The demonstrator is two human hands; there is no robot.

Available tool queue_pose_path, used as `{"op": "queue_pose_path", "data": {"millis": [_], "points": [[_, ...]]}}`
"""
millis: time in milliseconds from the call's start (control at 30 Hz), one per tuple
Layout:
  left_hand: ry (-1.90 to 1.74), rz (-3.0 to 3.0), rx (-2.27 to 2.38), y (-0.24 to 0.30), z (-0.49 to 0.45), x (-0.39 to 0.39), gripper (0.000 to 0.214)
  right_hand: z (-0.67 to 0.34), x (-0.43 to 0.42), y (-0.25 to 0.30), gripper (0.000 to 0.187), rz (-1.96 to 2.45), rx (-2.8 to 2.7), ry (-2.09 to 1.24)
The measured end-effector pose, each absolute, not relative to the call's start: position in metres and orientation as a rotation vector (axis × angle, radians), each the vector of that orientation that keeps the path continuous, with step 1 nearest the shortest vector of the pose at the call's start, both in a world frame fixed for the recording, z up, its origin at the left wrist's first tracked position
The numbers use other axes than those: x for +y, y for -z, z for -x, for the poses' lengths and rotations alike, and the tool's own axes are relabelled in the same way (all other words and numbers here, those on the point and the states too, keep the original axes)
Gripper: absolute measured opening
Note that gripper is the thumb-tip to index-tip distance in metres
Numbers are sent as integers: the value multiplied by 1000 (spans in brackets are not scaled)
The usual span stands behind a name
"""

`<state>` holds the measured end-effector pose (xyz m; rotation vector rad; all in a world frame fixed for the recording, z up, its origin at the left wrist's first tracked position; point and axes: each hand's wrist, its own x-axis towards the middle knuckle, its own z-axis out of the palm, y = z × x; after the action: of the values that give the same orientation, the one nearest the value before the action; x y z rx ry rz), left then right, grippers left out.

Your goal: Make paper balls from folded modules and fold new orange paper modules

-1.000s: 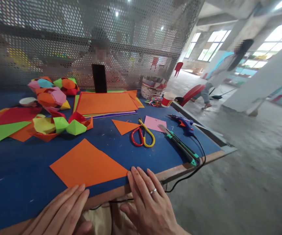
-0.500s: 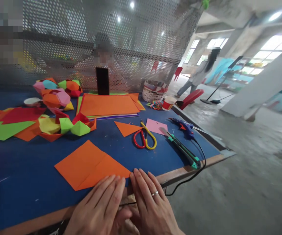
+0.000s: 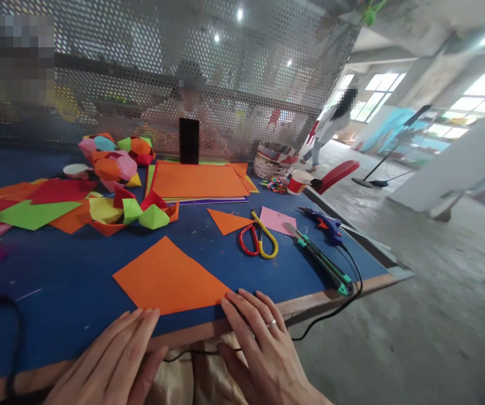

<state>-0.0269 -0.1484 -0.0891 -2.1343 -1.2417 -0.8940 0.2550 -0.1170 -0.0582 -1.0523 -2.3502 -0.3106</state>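
L. hand [image 3: 118,351] and R. hand [image 3: 263,343] at the near edge of a blue table [image 3: 77,281], w/ a kite-shaped orange sheet [image 3: 170,278] lying flat just beyond them. The L. fingertips are at the sheet's near corner, the R. fingertips on its right-hand corner; neither hand grasps anything, the fingers being extended and laid side by side (R. hand bears a ring [image 3: 271,323]). Beyond the sheet, to the right: an orange triangle [image 3: 227,223], scissors [image 3: 261,242] w/ one red and one yellow handle, a pink paper [image 3: 276,219], a green-and-black cutter [image 3: 322,261] and a blue glue gun [image 3: 324,224], its cord running off the table edge. Farther back: a paper stack [image 3: 195,180], orange on top, w/ a dark upright phone [image 3: 189,140] behind it; folded paper shapes, e.g. a yellow-and-green grp. [image 3: 153,217], at left.
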Motion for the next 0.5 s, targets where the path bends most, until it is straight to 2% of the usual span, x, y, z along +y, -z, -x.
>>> {"op": "queue_pose_path", "data": {"millis": [67, 133, 267, 367, 500], "points": [[916, 2087, -1273, 89, 21, -147, 53, -251, -115, 51, 48, 1096, -2350, 214], [916, 2069, -1297, 88, 16, -146, 52, -247, -111, 43, 63, 1174, -2360, 157], [981, 2022, -1354, 81, 4, -147, 48, -239, -103, 32, 84, 1261, -2420, 144], [1038, 1963, -1432, 77, -4, -148, 45, -234, -101, 28, 85, 1244, -2460, 131], [1006, 2026, -1414, 77, -3, -150, 43, -232, -106, 26, 76, 1208, -2461, 122]]}}
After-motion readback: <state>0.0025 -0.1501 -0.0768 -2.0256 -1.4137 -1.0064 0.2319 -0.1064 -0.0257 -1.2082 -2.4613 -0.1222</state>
